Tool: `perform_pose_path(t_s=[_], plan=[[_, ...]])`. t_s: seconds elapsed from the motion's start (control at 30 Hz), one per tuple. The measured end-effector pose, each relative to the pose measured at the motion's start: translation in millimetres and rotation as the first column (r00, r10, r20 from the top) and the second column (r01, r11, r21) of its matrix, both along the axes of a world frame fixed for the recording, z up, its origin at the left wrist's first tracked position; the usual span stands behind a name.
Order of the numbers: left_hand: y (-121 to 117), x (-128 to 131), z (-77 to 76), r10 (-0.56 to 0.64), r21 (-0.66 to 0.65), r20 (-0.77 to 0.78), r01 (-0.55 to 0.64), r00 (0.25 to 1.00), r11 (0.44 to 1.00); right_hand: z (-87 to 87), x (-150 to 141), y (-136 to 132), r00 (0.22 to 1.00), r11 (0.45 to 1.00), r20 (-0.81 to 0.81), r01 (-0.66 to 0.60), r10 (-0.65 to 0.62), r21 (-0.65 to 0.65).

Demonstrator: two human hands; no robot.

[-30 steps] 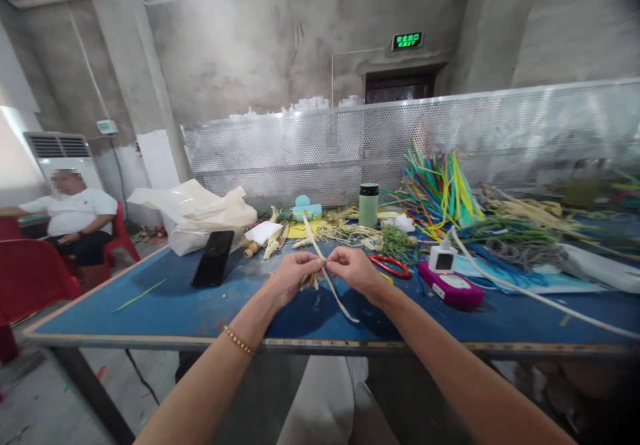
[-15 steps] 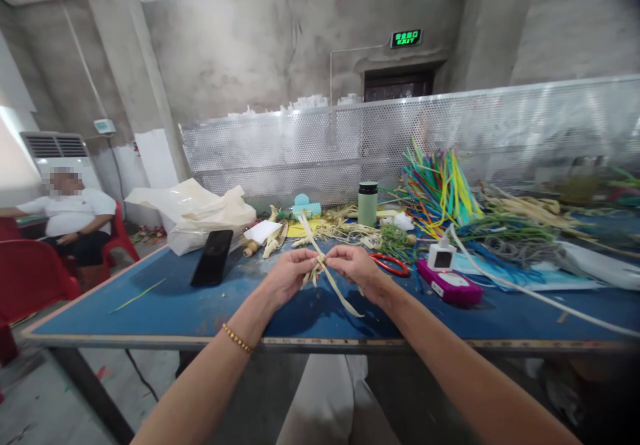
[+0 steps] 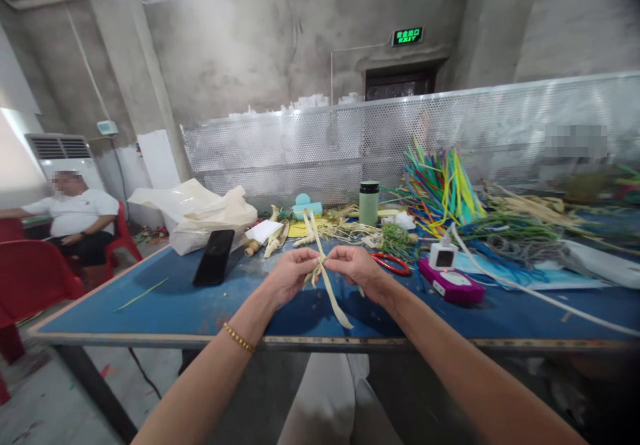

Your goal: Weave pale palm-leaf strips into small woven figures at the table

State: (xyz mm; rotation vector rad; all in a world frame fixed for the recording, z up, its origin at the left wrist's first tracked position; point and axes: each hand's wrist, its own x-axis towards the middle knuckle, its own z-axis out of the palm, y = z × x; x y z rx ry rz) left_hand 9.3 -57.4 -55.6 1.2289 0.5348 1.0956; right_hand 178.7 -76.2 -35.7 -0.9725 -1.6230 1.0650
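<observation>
Pale, flat plant-fibre strips (image 3: 332, 298) meet in a small knotted piece above the table's front part. My left hand (image 3: 290, 273) pinches this piece from the left, thumb and forefinger closed. From the right, my right hand (image 3: 354, 266) pinches it too, its fingertips close to the left ones. One long strip runs up and away past the knot, and its other end hangs down toward me. Shorter ends stick out below my left fingers. The exact crossing of the strips is partly hidden by my fingertips.
Near my hands are red-handled scissors (image 3: 393, 264), a black phone (image 3: 214, 257), and a purple box (image 3: 453, 283) with a white cable. Behind stand a green bottle (image 3: 369, 203), colourful strips (image 3: 445, 185) and a plastic bag (image 3: 200, 211). A person (image 3: 83, 211) sits at left.
The long strip has turned a little: its near end swung left and closer to me, its far end slightly right. Both hands keep their pinch in nearly the same place.
</observation>
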Motion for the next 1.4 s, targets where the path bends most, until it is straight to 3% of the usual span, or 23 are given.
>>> perform_pose_path(t_s=[0.17, 0.33, 0.47, 0.6, 1.07, 1.4], plan=[[0, 1, 0.2, 0.073, 0.064, -0.036, -0.071, 0.997, 0.995, -4.6, 2, 5, 0.999, 0.998, 0.040, 0.002, -0.005, 0.068], [4, 1, -3.9, 0.294, 0.297, -0.246, -0.217, 0.923, 0.930, -14.2, 5, 15, 0.986, 0.986, 0.170, -0.028, 0.000, 0.164], [7, 1, -4.4, 0.409, 0.412, -0.283, -0.276, 0.867, 0.869, -17.0, 6, 21, 0.958, 0.914, 0.262, 0.003, -0.120, 0.405], [6, 2, -2.2, 0.424, 0.444, -0.286, -0.274, 0.859, 0.853, -17.1, 6, 24, 0.927, 0.874, 0.293, 0.068, -0.234, 0.482], [1, 4, 1.7, 0.250, 0.092, -0.213, -0.235, 0.944, 0.968, -22.1, 3, 25, 0.889, 0.821, 0.284, 0.156, -0.359, 0.549], [1, 2, 2.2, 0.242, 0.068, -0.183, -0.234, 0.953, 0.970, -21.1, 0, 22, 0.945, 0.851, 0.191, 0.136, -0.265, 0.507]])
